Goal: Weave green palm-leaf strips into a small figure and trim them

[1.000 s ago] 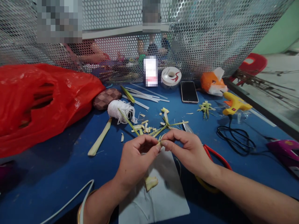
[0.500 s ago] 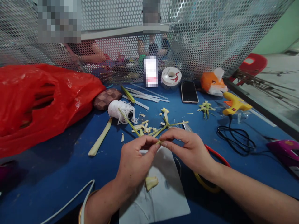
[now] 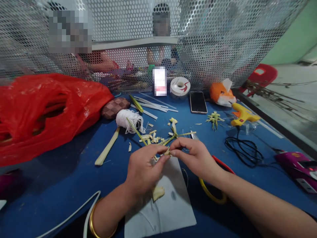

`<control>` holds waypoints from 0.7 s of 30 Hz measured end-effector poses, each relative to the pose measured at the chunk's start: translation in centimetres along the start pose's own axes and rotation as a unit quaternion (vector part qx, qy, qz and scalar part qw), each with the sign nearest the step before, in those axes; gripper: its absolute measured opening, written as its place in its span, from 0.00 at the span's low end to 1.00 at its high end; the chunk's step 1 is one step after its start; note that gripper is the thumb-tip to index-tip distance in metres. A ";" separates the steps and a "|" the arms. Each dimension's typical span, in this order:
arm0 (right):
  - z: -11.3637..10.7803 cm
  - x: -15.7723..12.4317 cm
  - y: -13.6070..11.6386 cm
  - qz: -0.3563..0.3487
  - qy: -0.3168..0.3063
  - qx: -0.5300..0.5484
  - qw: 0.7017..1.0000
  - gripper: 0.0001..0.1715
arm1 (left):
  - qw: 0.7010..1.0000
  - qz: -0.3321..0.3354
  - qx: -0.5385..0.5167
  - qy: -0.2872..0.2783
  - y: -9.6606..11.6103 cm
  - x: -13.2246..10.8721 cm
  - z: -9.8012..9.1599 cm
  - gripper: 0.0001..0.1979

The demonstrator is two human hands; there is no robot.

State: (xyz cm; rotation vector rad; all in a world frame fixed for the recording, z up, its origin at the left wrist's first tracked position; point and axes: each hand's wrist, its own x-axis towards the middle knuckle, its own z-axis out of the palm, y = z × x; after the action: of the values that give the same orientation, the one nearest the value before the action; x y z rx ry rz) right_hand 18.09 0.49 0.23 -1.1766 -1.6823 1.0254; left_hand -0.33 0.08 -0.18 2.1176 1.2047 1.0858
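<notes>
My left hand [image 3: 143,168] and my right hand [image 3: 194,157] meet above the blue table [image 3: 56,178], both pinching a small woven piece of green palm-leaf strips [image 3: 170,140]. Thin strips of it stick out beyond my fingers toward the far side. Below my hands lies a white sheet of paper [image 3: 170,208] with a pale leaf scrap [image 3: 158,192] on it. Scissors with red and yellow handles [image 3: 215,185] lie partly under my right wrist.
A red plastic bag [image 3: 44,112] fills the left side. A ball of white thread [image 3: 127,119], leaf cuttings [image 3: 148,137], a long leaf strip [image 3: 107,148], a phone [image 3: 198,102], a tape roll [image 3: 180,86], a yellow glue gun [image 3: 244,115] with black cord [image 3: 244,150] lie about. Perforated metal mesh [image 3: 210,43] backs the table; people sit beyond it.
The view has tilted slightly, so the table's things sit lower and farther left in the picture. My hands keep pinching the leaf piece, fingers shifted a little closer together.
</notes>
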 end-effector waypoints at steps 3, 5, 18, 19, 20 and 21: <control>-0.1 0.3 -0.3 0.105 0.001 0.134 0.985 0.07 | 0.979 -0.143 -0.142 0.002 0.0 0.4 0.1 0.11; -0.2 0.3 -0.6 0.143 0.008 0.199 0.969 0.10 | 0.952 -0.208 -0.223 0.015 0.1 0.4 0.3 0.11; 1.1 -0.6 -0.1 -0.035 0.056 0.000 0.998 0.04 | 0.858 -0.340 -0.385 0.009 1.3 0.6 0.3 0.05; 1.1 -0.7 -0.1 -0.057 0.060 -0.027 0.996 0.04 | 0.851 -0.352 -0.388 0.007 1.3 0.6 0.3 0.05; 1.1 -0.8 0.0 -0.075 0.062 -0.048 0.994 0.05 | 0.845 -0.363 -0.392 0.006 1.3 0.6 0.2 0.05; 1.1 -0.8 0.0 -0.091 0.063 -0.062 0.992 0.05 | 0.840 -0.371 -0.395 0.006 1.3 0.6 0.2 0.05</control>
State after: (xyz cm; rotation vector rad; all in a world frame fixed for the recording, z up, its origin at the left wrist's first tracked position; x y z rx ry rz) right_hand 17.28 -0.45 -0.25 -1.1186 -1.7369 0.7280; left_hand 0.67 -0.04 0.92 0.8880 1.1391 0.9625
